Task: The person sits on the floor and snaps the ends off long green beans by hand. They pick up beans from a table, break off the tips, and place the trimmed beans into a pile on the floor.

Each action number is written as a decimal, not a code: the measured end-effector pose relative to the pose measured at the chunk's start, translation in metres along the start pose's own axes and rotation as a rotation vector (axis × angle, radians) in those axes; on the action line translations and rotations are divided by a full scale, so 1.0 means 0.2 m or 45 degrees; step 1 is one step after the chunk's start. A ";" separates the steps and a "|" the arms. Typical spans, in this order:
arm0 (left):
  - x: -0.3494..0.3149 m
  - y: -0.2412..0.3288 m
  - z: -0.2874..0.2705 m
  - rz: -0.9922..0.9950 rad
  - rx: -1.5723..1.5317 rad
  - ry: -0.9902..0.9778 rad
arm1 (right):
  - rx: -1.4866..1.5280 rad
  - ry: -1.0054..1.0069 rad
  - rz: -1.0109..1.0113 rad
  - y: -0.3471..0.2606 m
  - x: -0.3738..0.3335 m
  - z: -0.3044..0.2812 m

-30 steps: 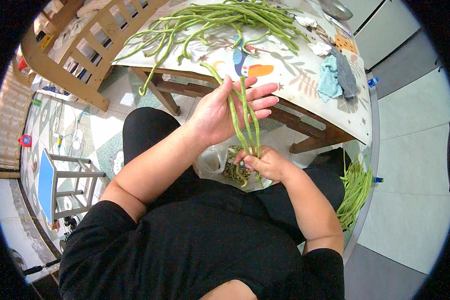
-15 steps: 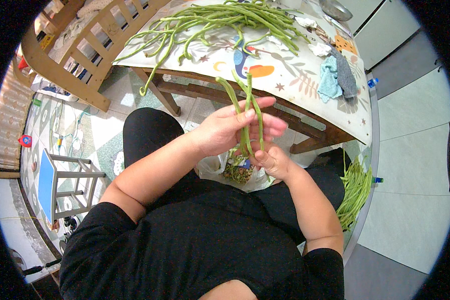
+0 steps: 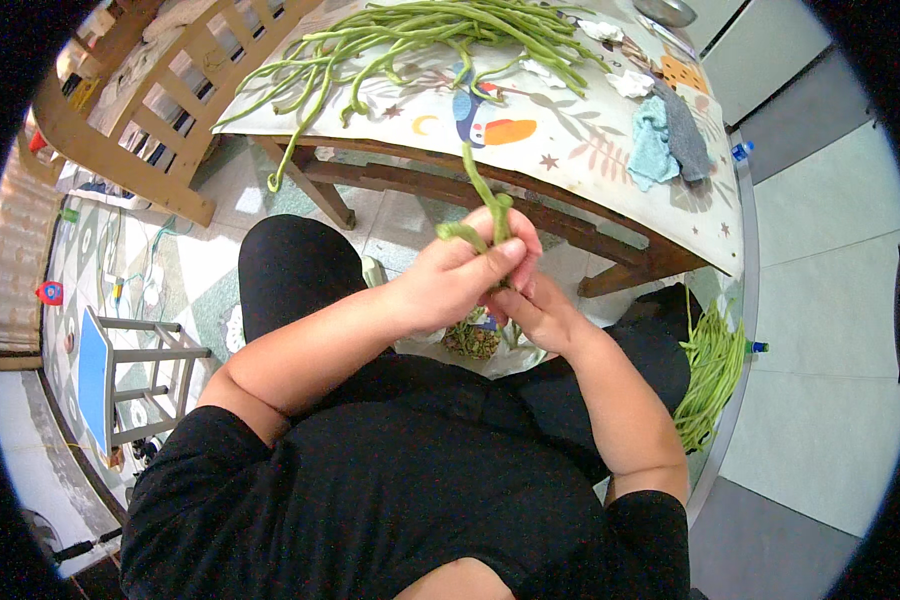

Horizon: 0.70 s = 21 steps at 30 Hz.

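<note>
"What is in the hands?"

"In my head view, just above centre, the left hand [image 3: 475,268] has its grip closed, thumb pressed over a few long green beans [image 3: 502,217]. Their upper parts poke out towards twelve o'clock, and one blunt end bends towards ten. The right hand [image 3: 545,318] meets it from four o'clock. Its fingertips are hidden behind the left, so I cannot tell whether that grip is closed on a bean."

"How would they handle?"

"Light and bendy, I'd judge, yet likely to snap if folded sharply. I don't expect them to be very slippery. I'd take hold mid-length, pinching gently, with the strands side by side."

"And the surface and room?"

"At twelve, a table [image 3: 660,215] with a pale, leaf-and-bird printed cover carries a heap of beans [image 3: 450,32]; one strand [image 3: 274,184] hangs over the near edge at eleven. Towards one, a teal cloth [image 3: 652,150] touches a grey cloth [image 3: 688,140]. A green bundle [image 3: 712,375] lies past three, beside the right leg [image 3: 645,370]. Just below the hands, at six, I see brownish-green scraps [image 3: 470,342]. A blue-topped stool [image 3: 94,375] is near nine on the tiled floor [image 3: 210,265], and a slatted wooden railing [image 3: 120,160] stands at ten."
</note>
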<state>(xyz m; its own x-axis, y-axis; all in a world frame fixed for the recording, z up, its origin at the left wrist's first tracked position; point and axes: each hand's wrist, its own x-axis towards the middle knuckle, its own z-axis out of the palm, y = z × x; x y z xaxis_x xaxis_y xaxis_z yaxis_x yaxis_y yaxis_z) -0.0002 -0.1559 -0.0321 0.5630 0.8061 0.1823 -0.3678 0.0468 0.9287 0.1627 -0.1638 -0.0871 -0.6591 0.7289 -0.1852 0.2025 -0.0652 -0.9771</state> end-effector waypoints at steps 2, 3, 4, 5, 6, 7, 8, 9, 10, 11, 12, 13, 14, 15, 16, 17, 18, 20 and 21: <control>0.02 0.00 0.00 0.109 -0.086 0.076 | 0.029 0.131 -0.138 -0.04 -0.01 0.01; 0.05 0.00 -0.04 0.143 0.106 0.076 | 0.002 0.214 -0.181 -0.06 -0.03 0.00; 0.07 0.00 -0.05 0.116 0.016 0.136 | -0.025 0.283 -0.226 -0.08 -0.04 -0.01; 0.08 0.00 -0.07 0.095 -0.076 0.197 | 0.043 0.319 -0.258 -0.06 -0.04 -0.02; 0.08 0.00 -0.06 0.075 -0.211 0.260 | 0.003 0.287 -0.309 -0.15 -0.08 -0.05; 0.06 0.02 -0.04 0.037 -0.342 0.329 | -0.122 0.239 -0.359 -0.23 -0.12 -0.09; 0.05 0.03 -0.01 -0.048 -0.246 0.338 | -0.181 0.287 -0.350 -0.27 -0.16 -0.12; 0.05 0.03 0.02 -0.129 -0.145 0.339 | 0.104 0.309 -0.312 -0.27 -0.22 -0.16; 0.03 0.00 0.01 -0.149 -0.030 0.235 | 0.285 0.428 -0.325 -0.29 -0.29 -0.19; 0.02 -0.04 0.01 -0.162 0.083 0.131 | 0.465 0.545 -0.344 -0.32 -0.39 -0.23; 0.02 -0.05 0.03 -0.237 0.103 0.071 | 0.537 0.744 -0.337 -0.34 -0.51 -0.28; 0.01 -0.07 0.02 -0.283 0.092 0.001 | 0.610 0.929 -0.330 -0.35 -0.62 -0.30; -0.01 -0.08 0.01 -0.311 0.080 -0.014 | 0.466 1.165 -0.379 -0.36 -0.72 -0.33; -0.01 -0.08 0.01 -0.342 0.064 -0.034 | 0.313 1.405 -0.421 -0.38 -0.83 -0.36; 0.00 -0.10 0.02 -0.364 0.094 0.021 | 0.144 1.613 -0.355 -0.38 -0.93 -0.39; -0.02 -0.11 0.00 -0.380 0.103 0.082 | -0.019 1.781 -0.298 -0.37 -1.00 -0.44; 0.00 -0.13 -0.01 -0.408 0.084 0.093 | -0.085 1.933 -0.179 -0.35 -1.13 -0.50; 0.04 -0.16 0.02 -0.438 0.046 0.152 | -0.170 2.178 0.056 -0.23 -1.36 -0.66; 0.04 -0.18 0.03 -0.458 0.020 0.156 | -0.193 2.269 0.172 -0.13 -1.45 -0.75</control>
<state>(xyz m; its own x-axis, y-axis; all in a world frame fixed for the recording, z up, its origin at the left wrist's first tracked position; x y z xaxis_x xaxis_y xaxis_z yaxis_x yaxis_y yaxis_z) 0.0221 -0.1535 -0.0627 0.5608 0.8046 -0.1952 -0.1513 0.3315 0.9313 0.4577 -0.2710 0.0082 0.8416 0.5127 0.1697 0.3086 -0.1987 -0.9302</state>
